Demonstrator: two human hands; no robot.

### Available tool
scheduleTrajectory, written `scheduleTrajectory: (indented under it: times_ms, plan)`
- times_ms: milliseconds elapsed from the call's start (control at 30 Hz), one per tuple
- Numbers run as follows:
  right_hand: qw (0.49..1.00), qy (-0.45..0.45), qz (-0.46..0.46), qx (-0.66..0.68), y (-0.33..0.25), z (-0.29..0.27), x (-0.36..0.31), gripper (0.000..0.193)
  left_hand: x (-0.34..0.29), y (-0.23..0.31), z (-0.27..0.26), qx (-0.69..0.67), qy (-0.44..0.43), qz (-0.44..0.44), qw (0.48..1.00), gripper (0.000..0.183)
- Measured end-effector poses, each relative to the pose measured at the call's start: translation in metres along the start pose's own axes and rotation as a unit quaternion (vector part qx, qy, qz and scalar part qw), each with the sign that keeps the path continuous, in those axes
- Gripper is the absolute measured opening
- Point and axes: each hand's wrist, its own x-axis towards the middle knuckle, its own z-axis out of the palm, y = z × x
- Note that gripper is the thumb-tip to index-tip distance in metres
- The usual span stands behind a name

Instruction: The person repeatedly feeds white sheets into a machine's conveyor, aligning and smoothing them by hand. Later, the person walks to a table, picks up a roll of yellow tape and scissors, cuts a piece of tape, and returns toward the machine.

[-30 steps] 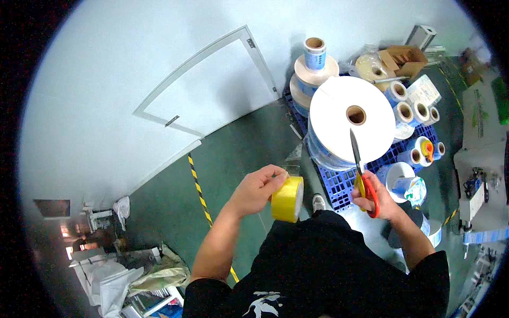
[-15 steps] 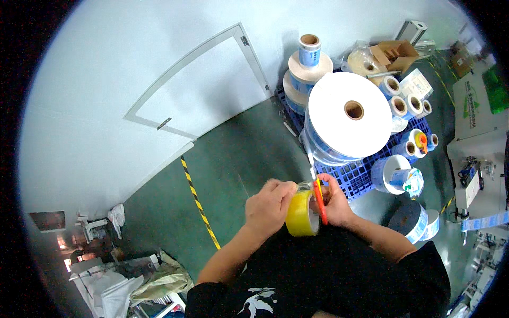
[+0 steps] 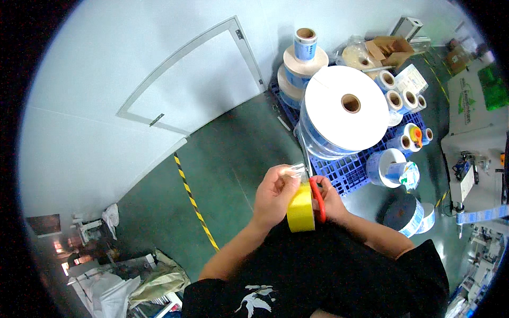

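– where is the tape?
– the glossy yellow roll of tape (image 3: 300, 212) is in front of the black shirt (image 3: 339, 259), between the two hands, its rounded outer face showing.
– and the left hand (image 3: 277, 195)?
– its grip is closed, thumb against fingers, pinching a loose, clear strip of film (image 3: 298, 170) at the top of the roll. the roll sits just beside that thumb.
– what about the right hand (image 3: 331, 201)?
– that grip is closed around the red-handled metal scissors (image 3: 318, 197). the handle stands right against the roll, and the blades point up and away from the body, near the clear strip. whether they touch it, i cannot tell.
– what lies past the hands?
– a blue plastic grid pallet (image 3: 339, 178), on the green floor (image 3: 228, 169). it carries a big white roll with a brown cardboard core (image 3: 339, 79), lying flat.
– anything by that one?
– behind it, a small blue-and-white roll (image 3: 305, 49) tops a stack of wider ones. an open brown cardboard box (image 3: 377, 51) is farther right.
– and to the left?
– a black-and-yellow striped line (image 3: 190, 192) runs along the floor.
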Motion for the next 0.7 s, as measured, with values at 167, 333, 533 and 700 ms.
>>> scheduleTrajectory:
  times_ms: [167,333,533,700]
  plan:
    - [0.995,0.02,0.062,-0.076,-0.002,-0.012,-0.003,0.057,0.004,-0.008,-0.005,0.076,-0.044,0.092,0.992,0.015]
    - [0.994,0.018,0.057,-0.092,-0.003,-0.015,0.002,0.056,0.008,-0.017,-0.005,0.089,-0.056,0.101,0.989,0.014]
    - [0.993,0.091,-0.059,0.049,-0.026,-0.01,-0.01,0.056,0.005,-0.021,0.002,0.077,-0.043,0.051,0.995,0.014]
    - [0.992,0.071,-0.108,-0.003,-0.057,-0.019,-0.014,0.061,0.009,-0.019,0.004,0.087,-0.039,0.043,0.994,0.018]
